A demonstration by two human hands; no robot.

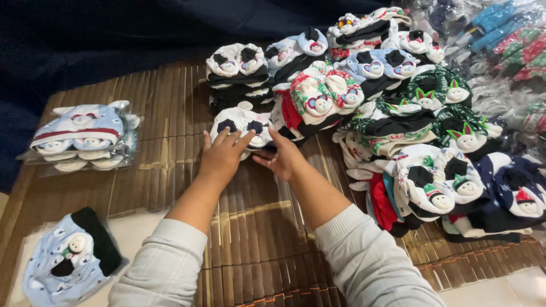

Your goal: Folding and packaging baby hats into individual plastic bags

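Nearest, a pale blue novelty sock bundle (71, 261) lies at the mat's left corner. On the brown bamboo mat (250, 239), the left hand (220, 154) rests with fingers spread on a white bundle of snowman socks (242, 126), while the right hand (282, 156) cups its right edge, fingers loosely curled. Beyond rise stacked sock bundles (364, 74), with a bagged pack (82, 136) well apart on the left.
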